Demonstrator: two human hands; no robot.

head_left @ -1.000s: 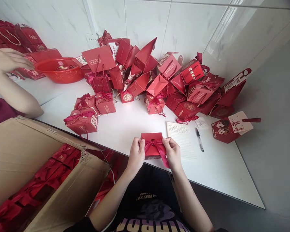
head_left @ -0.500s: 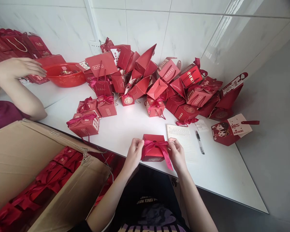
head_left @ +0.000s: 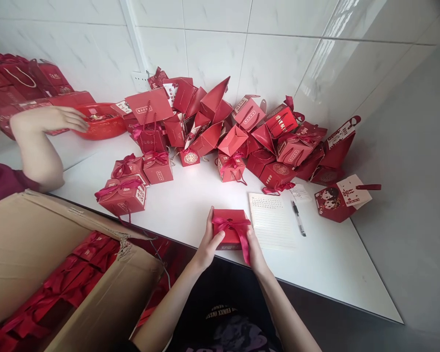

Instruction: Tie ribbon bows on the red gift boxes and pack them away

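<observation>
At the table's front edge I hold a small red gift box [head_left: 229,238] between both hands. A dark pink ribbon [head_left: 238,224] is tied in a bow across its top, one tail hanging down the front right. My left hand [head_left: 208,243] grips the box's left side, thumb toward the front. On the right side my right hand [head_left: 256,249] presses against the box by the ribbon tail. Most of my fingers are hidden behind the box. An open lined notebook [head_left: 273,227] with handwriting lies just right of it, and a pen [head_left: 298,218] rests beyond that.
A heap of red gift boxes [head_left: 232,141] lines the wall. Several ribboned boxes [head_left: 121,195] stand at left, and another box [head_left: 335,203] lies at right. A co-worker's hand [head_left: 64,119] is by a red plastic basin [head_left: 100,129]. An open cardboard carton [head_left: 106,288] holds ribboned boxes.
Both hands have moved from pinching the bow's ends to clasping the box's sides. The co-worker's hand has shifted right, over the basin's edge. The camera view has tilted slightly.
</observation>
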